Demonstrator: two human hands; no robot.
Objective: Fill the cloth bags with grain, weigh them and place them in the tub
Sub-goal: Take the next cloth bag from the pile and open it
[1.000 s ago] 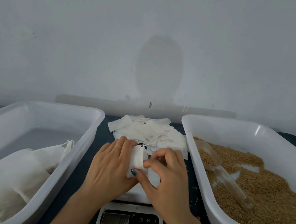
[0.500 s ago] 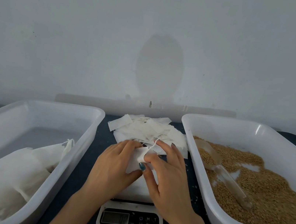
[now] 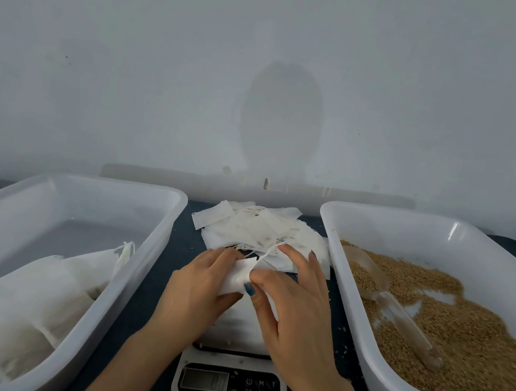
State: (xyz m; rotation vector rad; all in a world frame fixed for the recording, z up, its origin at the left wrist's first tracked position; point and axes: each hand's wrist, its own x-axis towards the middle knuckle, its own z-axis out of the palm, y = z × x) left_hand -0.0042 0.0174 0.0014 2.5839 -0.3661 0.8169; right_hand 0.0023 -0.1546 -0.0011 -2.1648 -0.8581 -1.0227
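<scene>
Above the scale's [image 3: 229,390] steel plate, at the middle of the table [image 3: 184,227], I hold one small white cloth bag [image 3: 236,278] between both hands. My left hand [image 3: 201,287] curls round its near-left part; my right hand [image 3: 292,312] pinches its right edge under the thumb, the other fingers reaching out over the pile of empty bags [image 3: 264,233] at 12 o'clock. The bag's long axis runs roughly from 7 o'clock to 1 o'clock, tilted, with loose threads showing at the far end – I cannot tell whether they are its own strings or the pile's.

On the scale's black panel I read a power symbol, then M and T; the small print beneath is too fine to make out, and the display shows nothing legible.

At 9 o'clock the left tub [image 3: 154,246] holds filled bags [image 3: 42,289] heaped at its near end. At 3 o'clock the right tub [image 3: 380,228] holds grain [image 3: 464,336], with a clear scoop [image 3: 394,308] lying in it – bowl toward 11 o'clock, handle toward 5.
</scene>
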